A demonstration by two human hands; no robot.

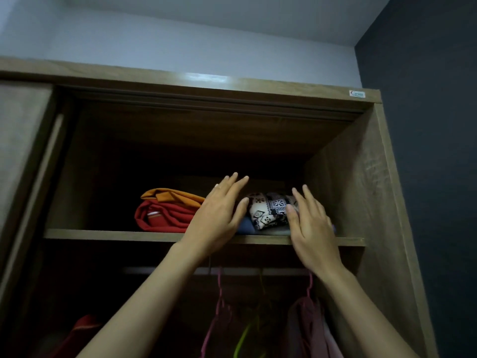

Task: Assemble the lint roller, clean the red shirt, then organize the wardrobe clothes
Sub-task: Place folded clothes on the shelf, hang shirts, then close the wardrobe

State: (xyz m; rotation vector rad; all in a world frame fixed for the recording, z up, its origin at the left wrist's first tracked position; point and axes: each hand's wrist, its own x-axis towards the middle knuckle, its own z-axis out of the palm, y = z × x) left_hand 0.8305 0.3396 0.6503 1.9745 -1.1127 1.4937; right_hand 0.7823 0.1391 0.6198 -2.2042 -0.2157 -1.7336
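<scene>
Both my hands reach up to the wardrobe's upper shelf point(108, 234). A folded black-and-white patterned cloth point(268, 211) lies there on top of a blue garment point(245, 226). My left hand point(219, 211) has straight fingers against the left side of that pile, thumb touching the patterned cloth. My right hand point(308, 223) lies flat-fingered against its right side. To the left sits a folded red shirt point(165, 215) with an orange garment point(173, 196) on top. No lint roller is in view.
Below the shelf a hanging rail point(258, 271) carries pink hangers point(220, 288) with clothes, a pink garment point(307, 324) at right and a red one point(80, 329) at lower left. A sliding door point(20, 156) covers the wardrobe's left part. A dark wall point(433, 151) stands at right.
</scene>
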